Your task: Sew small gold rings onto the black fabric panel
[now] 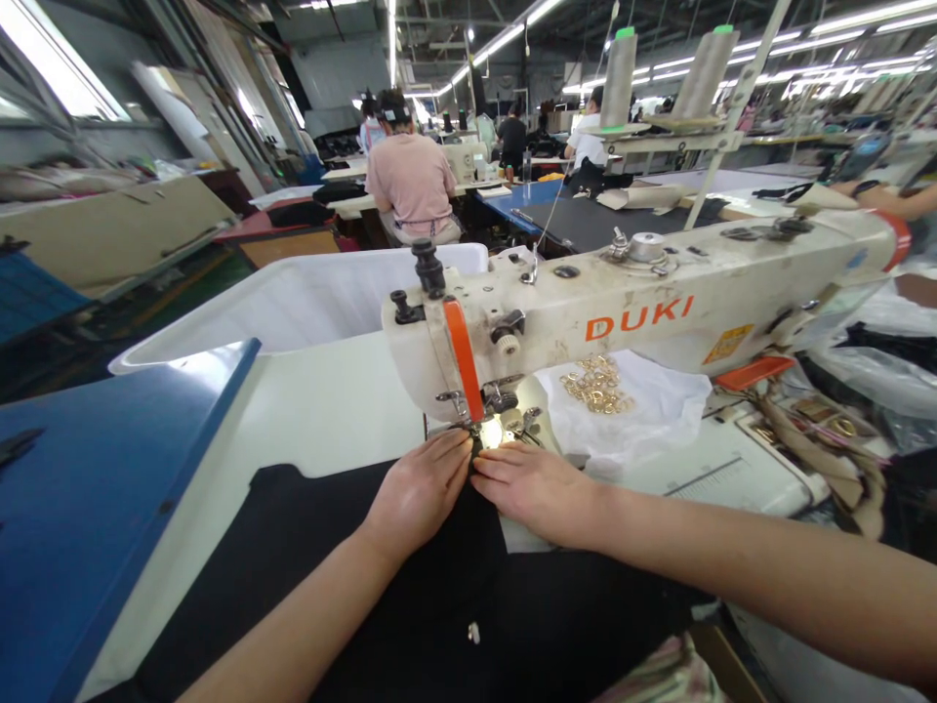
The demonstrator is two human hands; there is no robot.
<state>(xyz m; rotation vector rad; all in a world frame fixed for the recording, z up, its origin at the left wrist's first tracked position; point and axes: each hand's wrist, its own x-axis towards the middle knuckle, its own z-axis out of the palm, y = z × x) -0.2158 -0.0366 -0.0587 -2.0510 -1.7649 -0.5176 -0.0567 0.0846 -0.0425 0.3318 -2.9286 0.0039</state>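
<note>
Black fabric (pixel 322 517) spreads across the sewing machine's bed and down towards my lap. My left hand (pixel 428 483) holds it just left of the presser foot, fingers stretched forward and close together. From the right, my right hand (pixel 538 488) grips the same fabric, its fingertips almost meeting those of the left. Right in front of both hands is the lit needle area of the sewing machine (pixel 556 303), under an orange guard strip (pixel 464 359). My hands partly hide the fabric at the needle. A small pale object (pixel 473 633) lies on the fabric nearer to me.
Behind the machine arm, small gold metal rings (pixel 598 384) lie on a white sheet (pixel 644 430). A white bin (pixel 293 293) stands beyond the table. At left is a blue board (pixel 109 498). Thread cones (pixel 621 78) stand above. A person in pink (pixel 412 176) sits ahead.
</note>
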